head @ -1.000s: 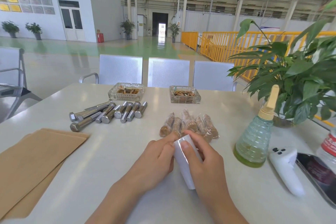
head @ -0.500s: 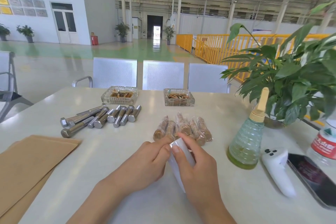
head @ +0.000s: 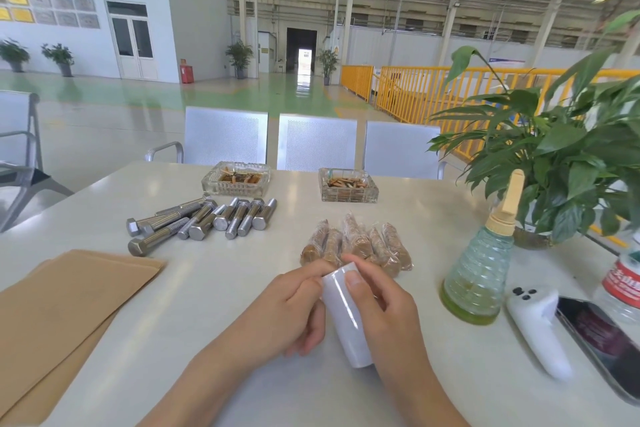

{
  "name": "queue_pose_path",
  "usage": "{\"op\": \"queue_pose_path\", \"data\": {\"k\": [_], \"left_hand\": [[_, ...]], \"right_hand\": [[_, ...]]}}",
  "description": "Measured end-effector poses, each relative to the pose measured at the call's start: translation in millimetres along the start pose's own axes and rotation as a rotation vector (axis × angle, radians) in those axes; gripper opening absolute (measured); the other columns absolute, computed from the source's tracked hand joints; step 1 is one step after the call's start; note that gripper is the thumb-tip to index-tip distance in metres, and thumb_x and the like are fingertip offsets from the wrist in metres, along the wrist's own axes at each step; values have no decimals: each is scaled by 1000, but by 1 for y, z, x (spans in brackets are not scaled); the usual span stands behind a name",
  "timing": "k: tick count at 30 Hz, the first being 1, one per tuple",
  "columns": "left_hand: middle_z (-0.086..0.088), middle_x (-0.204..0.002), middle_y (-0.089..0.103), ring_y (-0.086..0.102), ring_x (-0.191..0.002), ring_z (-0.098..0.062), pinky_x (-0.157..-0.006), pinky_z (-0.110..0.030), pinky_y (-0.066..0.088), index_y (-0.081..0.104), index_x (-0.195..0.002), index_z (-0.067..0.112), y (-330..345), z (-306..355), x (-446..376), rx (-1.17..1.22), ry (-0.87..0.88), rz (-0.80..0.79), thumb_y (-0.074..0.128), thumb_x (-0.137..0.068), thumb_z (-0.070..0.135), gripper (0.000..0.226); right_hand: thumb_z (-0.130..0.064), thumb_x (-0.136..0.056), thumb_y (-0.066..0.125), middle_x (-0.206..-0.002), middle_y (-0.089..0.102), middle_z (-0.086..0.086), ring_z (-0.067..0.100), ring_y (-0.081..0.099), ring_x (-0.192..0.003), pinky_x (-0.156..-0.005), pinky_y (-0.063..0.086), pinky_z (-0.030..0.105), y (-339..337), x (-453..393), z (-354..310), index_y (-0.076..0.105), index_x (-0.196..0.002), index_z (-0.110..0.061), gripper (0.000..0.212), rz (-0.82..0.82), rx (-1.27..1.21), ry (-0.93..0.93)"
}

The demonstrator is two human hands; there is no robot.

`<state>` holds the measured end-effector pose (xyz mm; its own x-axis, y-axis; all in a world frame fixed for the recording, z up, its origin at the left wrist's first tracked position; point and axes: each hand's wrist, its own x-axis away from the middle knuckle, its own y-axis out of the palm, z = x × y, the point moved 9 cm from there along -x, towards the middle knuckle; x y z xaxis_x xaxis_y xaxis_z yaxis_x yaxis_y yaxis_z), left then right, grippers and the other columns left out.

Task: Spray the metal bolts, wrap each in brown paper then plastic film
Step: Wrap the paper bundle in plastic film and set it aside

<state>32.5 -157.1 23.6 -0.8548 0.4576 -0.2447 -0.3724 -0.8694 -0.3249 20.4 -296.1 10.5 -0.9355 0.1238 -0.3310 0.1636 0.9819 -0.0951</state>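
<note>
A white roll of plastic film point(head: 344, 315) sits between both hands above the table's near middle. My right hand point(head: 384, 315) grips it from the right, thumb on its top end. My left hand point(head: 291, 308) holds its left side, fingertips picking at the upper edge. Several bare metal bolts point(head: 204, 222) lie in a row at the back left. Several wrapped bolts point(head: 356, 246), brown paper under clear film, lie just beyond my hands. Brown paper sheets point(head: 62, 308) are stacked at the left. A green spray bottle point(head: 478, 274) stands at the right.
Two glass ashtrays point(head: 235, 178) point(head: 348, 185) sit at the table's far side. A potted plant point(head: 561, 163), a white controller point(head: 536, 326), a phone point(head: 602, 336) and a water bottle point(head: 623, 288) crowd the right edge. Metal chairs point(head: 317, 142) stand behind the table.
Both hands keep hold of the film roll and have hardly shifted on it; my right thumb now lies on its top end. The head camera has moved a little.
</note>
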Motion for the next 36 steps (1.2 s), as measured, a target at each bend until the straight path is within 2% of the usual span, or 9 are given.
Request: {"op": "queue_pose_path", "data": {"k": [5,9,13,17,21,25,27,32,36], "left_hand": [[-10,-44,52,39,-35,-13,-44,-16,36,52,-83,29,-1,5,0,-68,33,47,33,-102,37,28],[-3,-42,51,42,-38,-10,-48,-14,38,50,-83,32,-2,5,1,-116,48,44,29,-103,28,29],[-2,-42,51,43,-39,-11,-48,-14,39,53,-87,31,-2,3,1,-97,38,45,29,-100,25,28],[-6,-43,51,39,-37,-12,-44,-16,37,59,-92,34,-1,0,2,-23,11,26,28,-99,22,34],[-14,-45,50,35,-31,-12,-39,-16,32,65,-96,44,2,2,2,99,-5,8,31,-98,26,39],[-15,-48,53,34,-31,-15,-38,-18,30,64,-115,36,4,5,2,131,-15,-13,40,-98,33,30],[-12,-48,54,36,-32,-14,-41,-22,31,64,-117,36,4,5,2,159,-27,-25,45,-96,31,28],[-8,-48,52,37,-33,-14,-58,-50,36,65,-121,29,4,4,4,239,-60,-60,48,-93,19,34],[-7,-46,49,35,-34,-14,-57,-42,44,66,-122,27,4,4,4,282,-54,-88,52,-95,21,31]], "right_hand": [[-50,-90,62,-113,72,-26,-5,66,-108,-84,48,9,2,2,-4,73,-115,-46,28,-17,-24,14],[-38,-97,66,-112,73,-26,-5,66,-108,-84,48,9,3,1,-3,73,-116,-40,20,-34,-31,41],[-47,-94,69,-111,74,-24,-4,67,-106,-82,49,10,2,1,-4,74,-115,-38,24,-27,-46,61],[-39,-98,67,-105,77,-14,2,71,-96,-74,52,15,5,1,-2,77,-107,-39,13,-56,-107,130],[-37,-100,62,-91,77,8,16,71,-73,-60,55,25,12,5,-3,77,-106,-25,20,-116,-280,234],[-48,-92,64,-95,74,18,27,70,-79,-65,59,40,14,7,3,76,-108,-19,35,-142,-377,323],[-51,-89,61,-98,74,21,30,71,-81,-65,59,40,16,9,8,73,-115,-14,47,-162,-418,375],[-54,-84,63,-95,73,22,29,69,-77,-62,58,38,21,11,9,71,-117,-7,58,-201,-486,429],[-56,-86,62,-95,73,25,30,70,-73,-60,58,36,24,14,7,78,-105,-11,52,-233,-529,463]]}}
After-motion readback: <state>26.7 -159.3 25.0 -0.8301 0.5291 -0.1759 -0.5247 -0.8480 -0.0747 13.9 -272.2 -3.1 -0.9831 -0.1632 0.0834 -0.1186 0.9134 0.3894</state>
